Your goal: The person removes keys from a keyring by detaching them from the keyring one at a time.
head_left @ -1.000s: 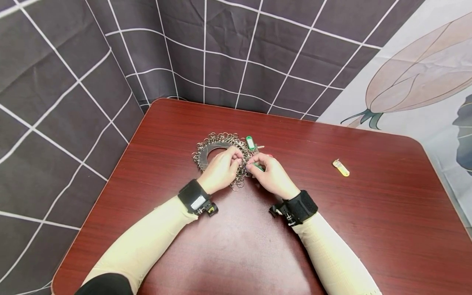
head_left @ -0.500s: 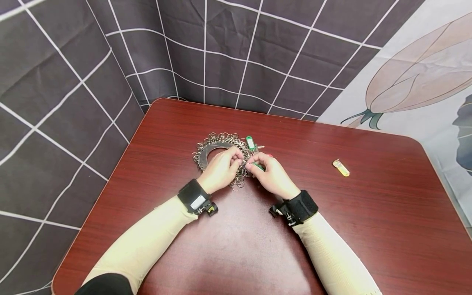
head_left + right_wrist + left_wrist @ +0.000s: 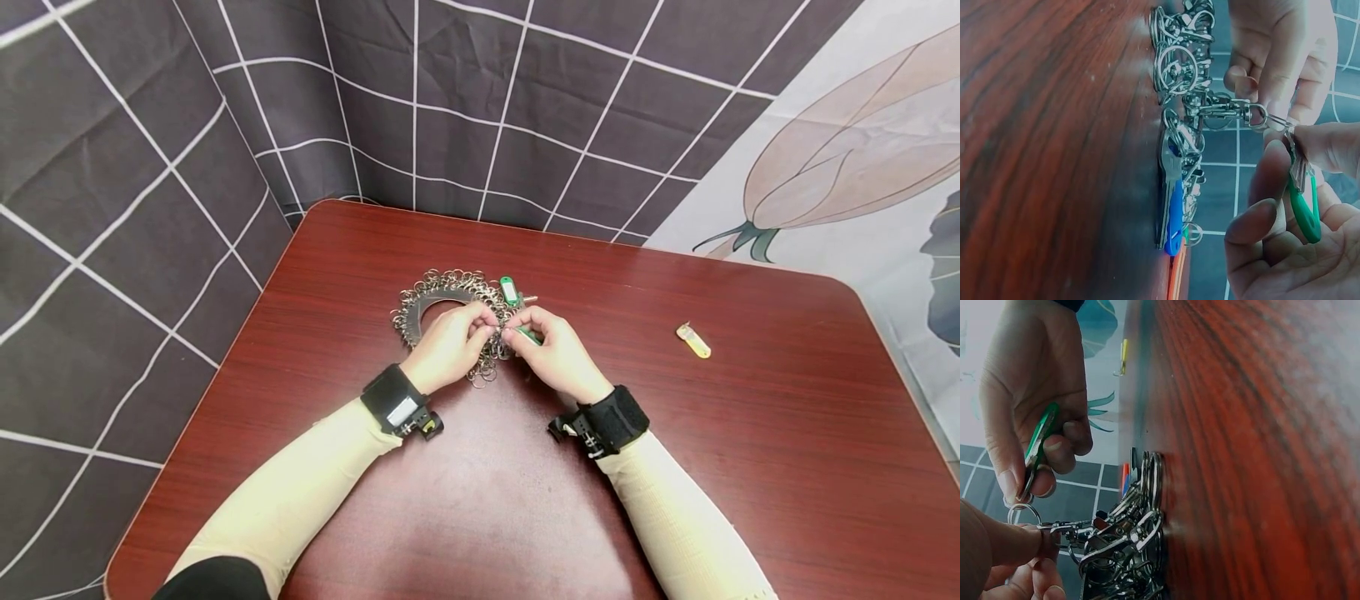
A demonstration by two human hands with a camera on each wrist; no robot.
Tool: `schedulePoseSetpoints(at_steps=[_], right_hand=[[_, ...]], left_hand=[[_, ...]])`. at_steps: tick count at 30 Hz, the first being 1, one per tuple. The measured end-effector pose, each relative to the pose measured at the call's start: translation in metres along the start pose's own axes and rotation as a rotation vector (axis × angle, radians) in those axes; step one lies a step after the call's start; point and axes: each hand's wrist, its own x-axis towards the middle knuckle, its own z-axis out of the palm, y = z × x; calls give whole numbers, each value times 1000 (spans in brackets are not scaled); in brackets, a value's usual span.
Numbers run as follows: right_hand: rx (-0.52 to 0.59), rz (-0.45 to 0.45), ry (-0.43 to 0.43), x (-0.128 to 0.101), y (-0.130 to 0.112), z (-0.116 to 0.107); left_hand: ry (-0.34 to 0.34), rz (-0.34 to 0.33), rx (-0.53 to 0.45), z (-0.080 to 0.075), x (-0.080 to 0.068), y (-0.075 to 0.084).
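A flat metal hoop (image 3: 415,317) lies on the table, lined all round with swivel clasps and split rings. My left hand (image 3: 450,346) is over its near right side and pinches a split ring (image 3: 1280,120), which hangs on the end of a lifted swivel clasp (image 3: 1229,109). From the right, my right hand (image 3: 555,354) pinches a key (image 3: 1299,172) by thumb and index finger, right at that split ring. The key's green tag (image 3: 1302,215) sits within the curled right fingers. The fingertips of both hands almost meet, partly hiding where key and ring come together.
Beyond the hands, another green tag (image 3: 509,289) with a key lies at the hoop's edge. A blue tag (image 3: 1174,215) and an orange-red tag (image 3: 1177,272) hang beside it. A yellow tag (image 3: 693,342) lies apart on the right of the table (image 3: 787,417).
The hands' fingertips have drawn together and shifted slightly. The red bit seen beyond the right hand earlier is now covered in the head view. The hoop stays put.
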Motion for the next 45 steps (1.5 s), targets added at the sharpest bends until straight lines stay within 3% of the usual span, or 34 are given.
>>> schedulePoseSetpoints(at_steps=[6,13,32,45], right_hand=[[8,18,12,1,0,-1],[21,27,37,3,0,0],[-14,31,14,1,1,3],[-18,24,41,1,1,1]], left_hand=[[-32,9,65,0,0,-1],[-54,14,69,2,1,-5],[73,-19,24,2,0,-2],[15,-5,52,0,-1,1]])
